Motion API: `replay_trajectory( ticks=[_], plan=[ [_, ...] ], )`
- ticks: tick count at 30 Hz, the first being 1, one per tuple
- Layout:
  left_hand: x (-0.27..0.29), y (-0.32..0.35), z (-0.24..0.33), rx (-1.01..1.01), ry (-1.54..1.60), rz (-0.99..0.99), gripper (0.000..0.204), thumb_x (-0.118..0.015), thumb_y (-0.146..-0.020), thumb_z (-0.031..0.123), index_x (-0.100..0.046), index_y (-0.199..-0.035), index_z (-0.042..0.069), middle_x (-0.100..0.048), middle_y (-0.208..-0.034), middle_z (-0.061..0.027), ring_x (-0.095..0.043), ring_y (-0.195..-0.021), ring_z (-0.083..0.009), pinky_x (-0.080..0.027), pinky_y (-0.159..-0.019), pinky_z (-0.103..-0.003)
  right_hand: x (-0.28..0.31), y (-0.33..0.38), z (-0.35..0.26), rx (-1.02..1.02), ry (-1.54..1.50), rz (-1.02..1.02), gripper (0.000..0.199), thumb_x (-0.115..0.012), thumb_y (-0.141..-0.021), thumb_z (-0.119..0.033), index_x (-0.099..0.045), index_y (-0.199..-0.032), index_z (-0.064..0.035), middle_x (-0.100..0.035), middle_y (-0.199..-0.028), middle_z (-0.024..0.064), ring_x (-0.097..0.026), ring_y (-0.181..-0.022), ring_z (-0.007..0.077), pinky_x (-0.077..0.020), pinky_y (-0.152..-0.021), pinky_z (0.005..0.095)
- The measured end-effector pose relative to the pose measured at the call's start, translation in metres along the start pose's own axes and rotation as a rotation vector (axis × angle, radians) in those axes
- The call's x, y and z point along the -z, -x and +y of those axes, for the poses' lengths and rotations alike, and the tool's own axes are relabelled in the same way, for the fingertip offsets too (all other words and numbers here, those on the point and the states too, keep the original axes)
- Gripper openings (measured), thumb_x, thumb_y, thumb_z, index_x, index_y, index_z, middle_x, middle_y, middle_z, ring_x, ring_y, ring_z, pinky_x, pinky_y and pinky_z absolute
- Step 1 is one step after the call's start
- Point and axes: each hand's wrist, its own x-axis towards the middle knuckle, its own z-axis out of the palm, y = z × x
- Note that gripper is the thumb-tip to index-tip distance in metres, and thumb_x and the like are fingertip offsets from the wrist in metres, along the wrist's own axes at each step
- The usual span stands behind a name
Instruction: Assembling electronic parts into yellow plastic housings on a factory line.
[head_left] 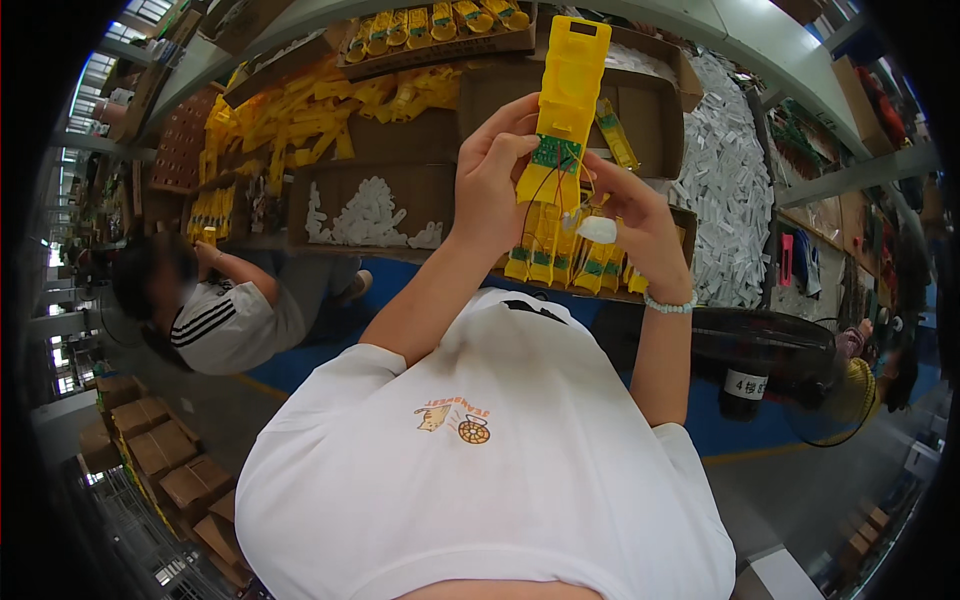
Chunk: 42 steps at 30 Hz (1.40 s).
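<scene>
My left hand [492, 185] is closed around a long yellow plastic housing [574, 85], raised above the boxes. Its thumb presses by a green circuit board [556, 152] set in the lower part of the housing. Thin red and black wires hang from the board. On the other side, my right hand [640, 220] has curled fingers close to the housing's edge and the wires. A white piece [597, 230] is at its thumb tip; whether it is held or worn I cannot tell. What its fingertips pinch is hidden.
A box of yellow housings with boards [545, 262] lies below my hands. Nearby are yellow parts [390, 100], small white parts [370, 212] and a heap of white pieces [722, 180]. A person [235, 300] works at left; a black fan [765, 340] stands right.
</scene>
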Motion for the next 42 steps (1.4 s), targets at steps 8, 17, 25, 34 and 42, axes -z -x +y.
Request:
replay_trajectory(
  ticks=[8,17,25,34,42],
  plan=[
    [0.033,-0.006,0.007,0.072,0.094,0.046,0.043,-0.041,-0.095,0.012,-0.038,-0.137,0.003,-0.061,-0.110,-0.0196,-0.066,-0.086,-0.0222,-0.056,-0.077,-0.036,-0.029,-0.015,0.011,0.461,0.630,0.143,0.031,-0.057,-0.071,0.015,-0.066,-0.097,-0.0004,-0.066,-0.092,0.0136,-0.065,-0.079,0.0257,-0.0522,-0.066,0.0324],
    [0.060,0.021,0.025,0.265,-0.062,-0.038,0.042,-0.039,-0.098,0.014,-0.039,-0.139,0.002,-0.060,-0.102,-0.0105,-0.060,-0.076,-0.0128,-0.052,-0.066,-0.026,-0.064,-0.061,-0.037,0.925,0.804,0.393,0.035,-0.065,-0.070,0.011,-0.065,-0.103,-0.0005,-0.069,-0.100,0.0112,-0.066,-0.080,0.0258,-0.0544,-0.069,0.0310],
    [0.081,0.036,0.037,0.256,-0.114,-0.164,0.043,-0.039,-0.098,0.015,-0.040,-0.138,-0.002,-0.060,-0.101,-0.0093,-0.059,-0.070,-0.0131,-0.051,-0.061,-0.027,-0.085,-0.066,-0.032,0.789,0.980,0.320,0.030,-0.066,-0.071,0.008,-0.069,-0.098,-0.0041,-0.071,-0.100,0.0073,-0.062,-0.095,0.0251,-0.0536,-0.072,0.0292],
    [0.079,0.053,0.031,0.242,0.045,-0.007,0.043,-0.041,-0.097,0.016,-0.040,-0.136,-0.001,-0.062,-0.096,-0.0145,-0.062,-0.064,-0.0195,-0.053,-0.059,-0.030,-0.088,-0.048,-0.016,0.786,0.914,0.271,0.044,-0.055,-0.079,0.012,-0.058,-0.121,0.0004,-0.066,-0.113,0.0135,-0.061,-0.106,0.0279,-0.0526,-0.083,0.0326],
    [0.081,0.066,0.046,0.461,0.610,-0.219,0.041,-0.036,-0.098,0.026,-0.039,-0.132,0.004,-0.059,-0.095,-0.0203,-0.063,-0.059,-0.0235,-0.053,-0.048,-0.032,-0.094,-0.046,-0.018,0.462,0.327,0.222,0.036,-0.060,-0.077,0.012,-0.063,-0.110,0.0002,-0.068,-0.101,0.0146,-0.065,-0.093,0.0247,-0.0534,-0.075,0.0294]
  ],
)
